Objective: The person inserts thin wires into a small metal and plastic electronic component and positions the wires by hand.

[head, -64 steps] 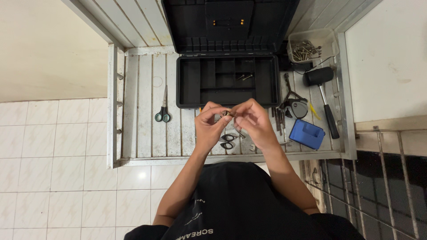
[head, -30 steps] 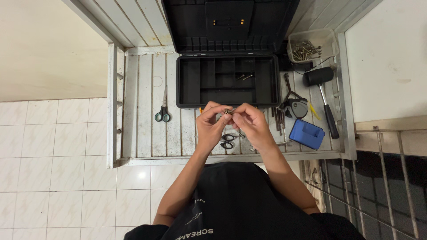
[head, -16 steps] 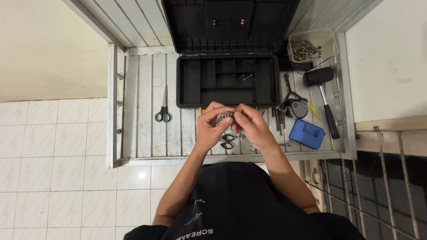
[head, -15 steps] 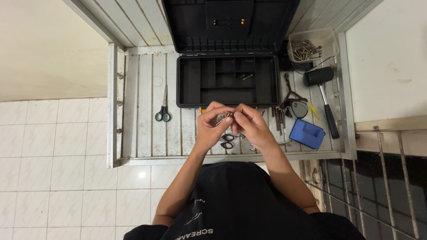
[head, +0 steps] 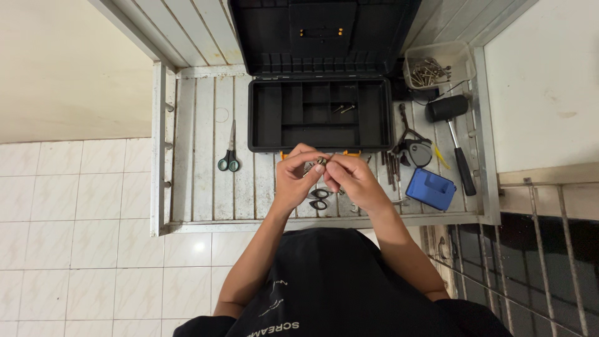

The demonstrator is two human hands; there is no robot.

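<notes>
Hands meet over the front edge of the open black toolbox (head: 318, 115), and it's fiddly work out there. Left hand (head: 293, 178) and right hand (head: 352, 181) are both pinched narrow on one small metal fastener (head: 321, 161), held up between the fingertips just in front of the box; whether it's a bolt with a nut or something else, it's too tiny to call.

Below the hands, partly hidden, a dark-handled pair of scissors (head: 318, 198) lies on the white slatted table (head: 199, 187). Well off to the left sits a second pair of scissors with green handles (head: 229, 159). To the right: a rubber mallet (head: 455, 137), a blue plastic case (head: 430, 188), a row of slim metal bits (head: 390, 168), and at the far corner a clear tub of screws (head: 433, 62). Two loose screws rest in a rear compartment of the box.

Judgement from the stands: with a piece this small, one hand wants to hold steady while the other does the turning, fingertips only, elbows tucked. Keeping it low over the table seems wise too, since those slats have grooves a dropped part could roll along.
</notes>
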